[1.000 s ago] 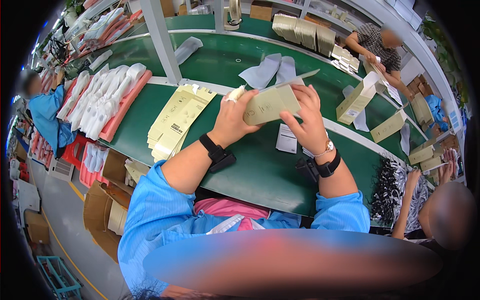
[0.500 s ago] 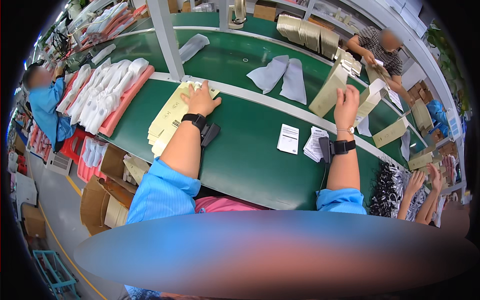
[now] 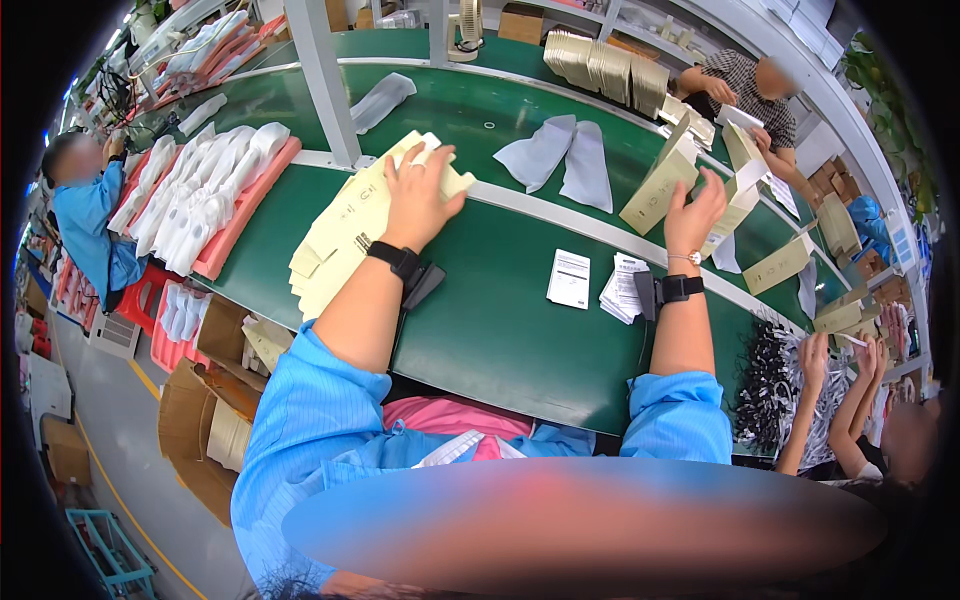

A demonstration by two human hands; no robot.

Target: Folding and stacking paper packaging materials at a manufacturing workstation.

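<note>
My left hand (image 3: 418, 195) has its fingers over the far end of a flat cream carton (image 3: 360, 215), gripping the top of a fanned stack. The ends stick out beyond the fingers, and the carton's underside is hidden. My right hand (image 3: 694, 212) is raised with fingers apart, holding nothing, just right of a cream box (image 3: 655, 190) standing set up with its flaps up. Between my forearms lie a small pile of white printed leaflets (image 3: 569, 278) and a looser pile of folded leaflets (image 3: 622, 288).
Pale sleeves (image 3: 587, 168) lie across the green table (image 3: 500, 350). White wrapped items fill a pink tray (image 3: 250, 210) at left. More set-up boxes (image 3: 780, 265) and black-and-white cords (image 3: 765, 390) are at right. A metal post (image 3: 325, 90) rises at the table's divider. Co-workers sit around.
My left hand has moved right, shifting the upper flat cartons with it and fanning the stack. My right hand has come off the standing box and opened.
</note>
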